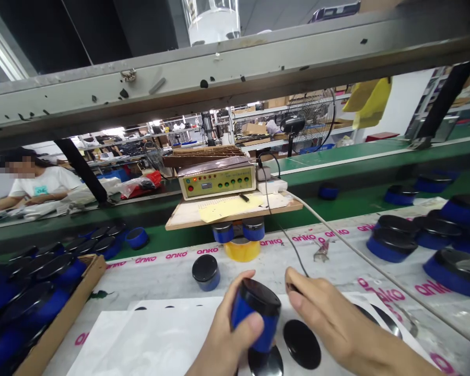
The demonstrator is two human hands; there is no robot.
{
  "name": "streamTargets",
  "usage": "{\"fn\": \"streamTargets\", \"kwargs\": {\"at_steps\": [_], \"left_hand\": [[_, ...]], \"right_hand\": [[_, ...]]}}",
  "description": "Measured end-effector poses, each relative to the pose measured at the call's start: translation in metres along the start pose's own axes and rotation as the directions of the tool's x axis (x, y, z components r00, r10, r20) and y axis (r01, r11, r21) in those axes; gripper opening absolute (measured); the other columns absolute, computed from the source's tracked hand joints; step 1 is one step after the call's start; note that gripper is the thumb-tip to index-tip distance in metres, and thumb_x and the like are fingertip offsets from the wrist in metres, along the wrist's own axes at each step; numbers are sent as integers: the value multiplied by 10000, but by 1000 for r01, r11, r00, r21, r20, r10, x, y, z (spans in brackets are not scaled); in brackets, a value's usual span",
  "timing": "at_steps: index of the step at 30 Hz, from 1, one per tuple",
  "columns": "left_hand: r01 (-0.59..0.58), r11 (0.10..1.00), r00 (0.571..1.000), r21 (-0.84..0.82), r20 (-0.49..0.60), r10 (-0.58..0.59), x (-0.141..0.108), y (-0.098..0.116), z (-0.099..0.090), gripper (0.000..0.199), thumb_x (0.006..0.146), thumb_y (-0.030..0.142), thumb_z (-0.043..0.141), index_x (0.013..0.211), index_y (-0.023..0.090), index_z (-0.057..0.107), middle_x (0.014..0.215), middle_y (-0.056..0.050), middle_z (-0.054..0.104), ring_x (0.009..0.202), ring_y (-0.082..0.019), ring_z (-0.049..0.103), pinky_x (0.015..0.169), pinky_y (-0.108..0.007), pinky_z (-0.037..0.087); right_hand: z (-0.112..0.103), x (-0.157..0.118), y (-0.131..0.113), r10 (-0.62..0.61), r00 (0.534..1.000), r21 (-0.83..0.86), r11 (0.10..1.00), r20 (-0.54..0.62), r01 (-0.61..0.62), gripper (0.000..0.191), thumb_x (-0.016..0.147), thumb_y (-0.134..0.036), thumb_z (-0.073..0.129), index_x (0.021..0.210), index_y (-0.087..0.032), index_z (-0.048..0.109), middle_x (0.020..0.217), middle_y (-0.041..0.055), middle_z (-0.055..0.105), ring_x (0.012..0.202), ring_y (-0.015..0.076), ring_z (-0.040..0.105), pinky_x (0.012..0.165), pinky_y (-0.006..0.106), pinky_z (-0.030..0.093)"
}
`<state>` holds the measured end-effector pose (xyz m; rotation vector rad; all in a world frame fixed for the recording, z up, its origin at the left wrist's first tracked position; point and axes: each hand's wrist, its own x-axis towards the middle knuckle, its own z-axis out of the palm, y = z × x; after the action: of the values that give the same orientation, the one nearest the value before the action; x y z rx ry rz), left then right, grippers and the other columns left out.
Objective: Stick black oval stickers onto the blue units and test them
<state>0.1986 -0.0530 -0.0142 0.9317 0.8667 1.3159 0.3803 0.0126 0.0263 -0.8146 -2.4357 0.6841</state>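
Observation:
My left hand (229,329) is wrapped around a blue round container with a black top (256,313), held tilted above white sheets. My right hand (327,313) is closed just right of it, fingers pinched together. A bit of something dark shows at those fingertips, too little to name. Beneath my hands, black discs (301,344) lie on a white sheet (149,334). Another blue container with a black top (206,271) stands on the table beyond my left hand.
A cardboard box (62,324) at left holds many blue containers. More containers (391,243) are grouped at right. A control box with buttons (219,180) sits on a wooden board; a cable (352,253) crosses the table. A co-worker (43,183) sits far left.

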Motion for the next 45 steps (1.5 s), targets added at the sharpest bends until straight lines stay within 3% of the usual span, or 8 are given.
{"fn": "streamTargets", "kwargs": {"at_steps": [8,13,18,32,36,39,42,45], "left_hand": [[62,968,982,-244,-157,-102,1,6,1,591,748,574,648,1220,273,461,993,-43,622,811,-196,661,696,-320,509],[65,998,970,-21,-235,-68,0,2,1,694,713,626,650,1249,228,461,1133,-84,588,984,-242,603,836,-374,479],[-70,898,931,434,-294,215,1,-6,-3,705,677,648,656,1199,201,501,1123,-74,602,1076,-256,543,949,-349,403],[-66,745,930,664,-230,287,-3,-24,-12,923,610,747,627,1300,193,361,1132,-106,566,1030,-293,569,931,-461,431],[-198,317,803,928,-32,595,-2,-25,-12,723,782,667,504,1341,224,390,1212,-130,451,1139,-297,514,928,-465,473],[-269,-80,596,960,230,769,-1,-19,-8,474,871,384,559,1301,216,453,1083,-91,425,1107,-258,519,905,-420,509],[-340,-288,402,895,415,816,-1,-13,-4,360,774,43,651,1082,218,585,984,-37,381,1159,-267,490,892,-402,539],[-317,-388,380,866,490,785,-3,-7,-2,384,689,-60,657,950,220,627,888,-5,353,1051,-218,533,901,-428,546]], "right_hand": [[15,0,10,-279,960,-97,957,-31,274,288,1009,-260,286,857,-193,520,709,3,556,584,136,509,552,261,381],[24,1,11,-359,918,-225,921,-169,319,277,987,-183,343,771,-167,516,647,13,542,530,127,477,491,255,336],[24,0,10,-355,920,-352,893,-165,281,306,971,-148,321,710,-189,476,583,-1,535,457,123,470,447,257,302],[33,0,18,-205,979,-95,974,11,205,248,919,-84,299,902,-194,520,712,15,623,583,155,593,534,257,437],[32,3,21,-99,991,46,994,90,95,177,935,-130,383,953,-240,519,838,-8,632,746,138,623,667,233,482],[36,5,26,-177,984,26,984,22,177,147,959,-180,387,880,-217,506,794,8,596,705,141,591,630,236,469],[42,5,31,-305,948,-95,950,-85,297,222,978,-184,336,787,-204,447,698,8,543,606,139,534,539,234,420],[47,5,35,-405,905,-199,905,-131,376,232,980,-170,326,766,-204,409,653,1,513,559,132,497,503,230,383]]}}
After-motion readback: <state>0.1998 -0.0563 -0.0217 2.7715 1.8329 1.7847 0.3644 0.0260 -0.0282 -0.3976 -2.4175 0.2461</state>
